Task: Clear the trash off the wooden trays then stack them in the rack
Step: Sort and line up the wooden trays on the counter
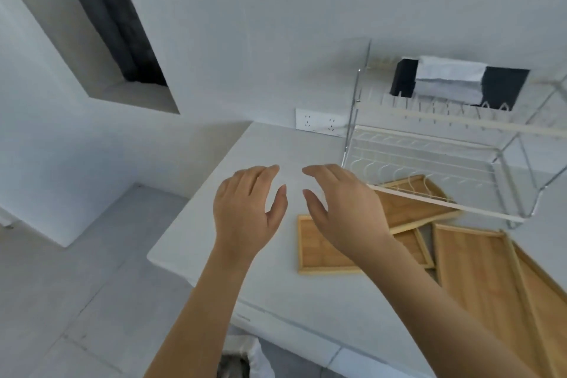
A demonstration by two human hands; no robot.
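Two hands are being held above the white tabletop point(270, 144), the left hand point(245, 212) and the right hand point(343, 212) near each other, palms down, fingers loosely spread and nothing being gripped. Several wooden trays are being carried by the tabletop to the right: a small tray point(319, 252) is being partly covered by the right hand, a long tray point(478, 273) is lying beside it toward the right edge, and a far tray point(408, 205) is lying partly under the wire rack point(429, 159). No trays are being held in the rack's slots.
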